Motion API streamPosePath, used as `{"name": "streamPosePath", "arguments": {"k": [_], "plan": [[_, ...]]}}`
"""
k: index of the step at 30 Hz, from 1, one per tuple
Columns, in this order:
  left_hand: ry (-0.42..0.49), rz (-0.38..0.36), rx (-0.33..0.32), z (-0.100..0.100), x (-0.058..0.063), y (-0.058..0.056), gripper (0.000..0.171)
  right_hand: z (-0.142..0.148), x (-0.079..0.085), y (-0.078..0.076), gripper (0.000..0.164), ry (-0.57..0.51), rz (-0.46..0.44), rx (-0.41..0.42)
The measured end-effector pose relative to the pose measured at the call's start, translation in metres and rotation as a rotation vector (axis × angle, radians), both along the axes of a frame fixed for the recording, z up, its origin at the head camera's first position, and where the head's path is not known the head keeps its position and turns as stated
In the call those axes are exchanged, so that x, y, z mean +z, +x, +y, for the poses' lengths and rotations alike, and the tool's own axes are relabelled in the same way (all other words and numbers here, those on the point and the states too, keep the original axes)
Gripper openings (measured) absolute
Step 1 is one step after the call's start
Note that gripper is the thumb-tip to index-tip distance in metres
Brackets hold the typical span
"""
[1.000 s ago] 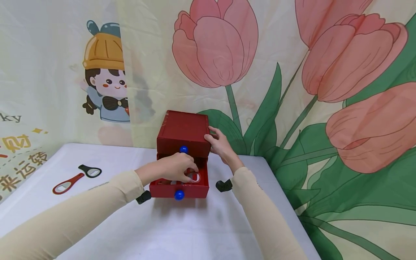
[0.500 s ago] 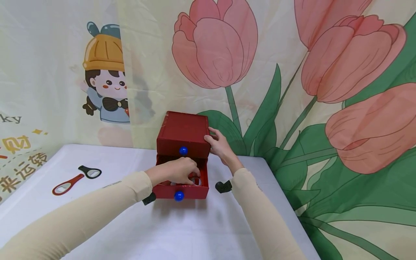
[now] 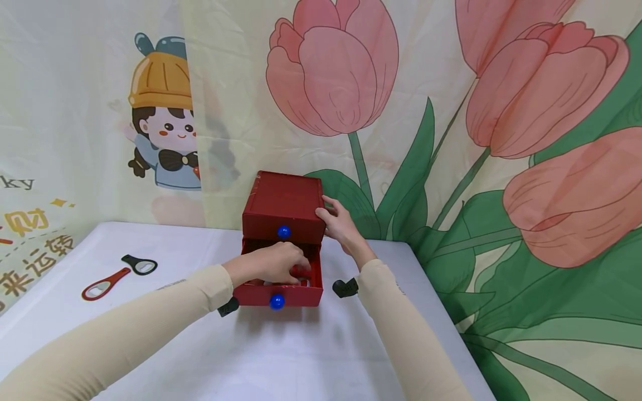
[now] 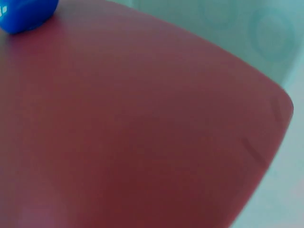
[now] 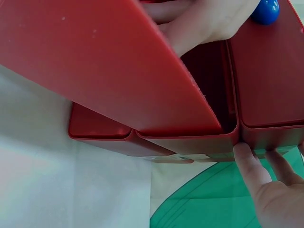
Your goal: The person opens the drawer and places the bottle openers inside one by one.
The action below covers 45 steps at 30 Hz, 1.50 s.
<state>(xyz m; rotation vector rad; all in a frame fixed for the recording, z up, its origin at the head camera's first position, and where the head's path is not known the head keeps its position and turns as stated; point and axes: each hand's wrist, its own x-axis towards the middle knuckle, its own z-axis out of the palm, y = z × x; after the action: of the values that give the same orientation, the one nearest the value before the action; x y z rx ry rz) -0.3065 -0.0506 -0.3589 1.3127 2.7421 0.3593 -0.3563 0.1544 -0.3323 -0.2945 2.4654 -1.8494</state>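
Note:
A dark red box with drawers (image 3: 283,195) stands near the back of the table, its lower drawer (image 3: 251,295) pulled out. Blue knobs mark both drawer fronts, one being the lower knob (image 3: 277,302). My left hand (image 3: 281,263) reaches into this drawer, fingers and thumb curled about what looks like a red bottle opener (image 3: 300,271), mostly hidden. The right hand (image 3: 341,224) rests its fingertips against the box's right side. In the right wrist view, the fingers (image 5: 278,164) touch the side wall. The left wrist view holds only a red panel (image 4: 142,118) and a blue knob (image 4: 26,14).
Left on the white table (image 3: 200,345) lie a black bottle opener (image 3: 140,265) and a red bottle opener (image 3: 105,285), their handles close together. Behind the table hangs a printed cloth (image 3: 336,83) with tulips.
My left hand has shifted slightly right and down within the drawer. The pale ring at its fingertips now shows less, with more red visible. The right hand stays put.

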Motion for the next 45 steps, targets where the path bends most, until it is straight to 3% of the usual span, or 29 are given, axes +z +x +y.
{"name": "streamPosePath", "arguments": {"k": [9, 22, 28, 36, 45], "plan": [[0.079, 0.010, -0.022, -0.018, 0.013, 0.001, 0.041, 0.000, 0.000, -0.001, 0.065, 0.009, -0.004, -0.004], [0.230, -0.047, 0.071, -0.063, 0.034, 0.013, 0.042, 0.000, 0.000, -0.003, 0.065, -0.010, -0.021, 0.002], [0.327, -0.123, 0.164, -0.085, 0.029, 0.017, 0.044, 0.000, 0.000, -0.003, 0.066, -0.009, -0.022, -0.001], [0.414, -0.190, 0.304, -0.107, 0.023, 0.032, 0.055, -0.001, 0.001, -0.001, 0.066, -0.006, -0.021, 0.002], [0.573, -0.386, 0.444, -0.125, 0.006, 0.047, 0.069, -0.001, 0.002, 0.000, 0.066, -0.001, -0.017, -0.005]]}}
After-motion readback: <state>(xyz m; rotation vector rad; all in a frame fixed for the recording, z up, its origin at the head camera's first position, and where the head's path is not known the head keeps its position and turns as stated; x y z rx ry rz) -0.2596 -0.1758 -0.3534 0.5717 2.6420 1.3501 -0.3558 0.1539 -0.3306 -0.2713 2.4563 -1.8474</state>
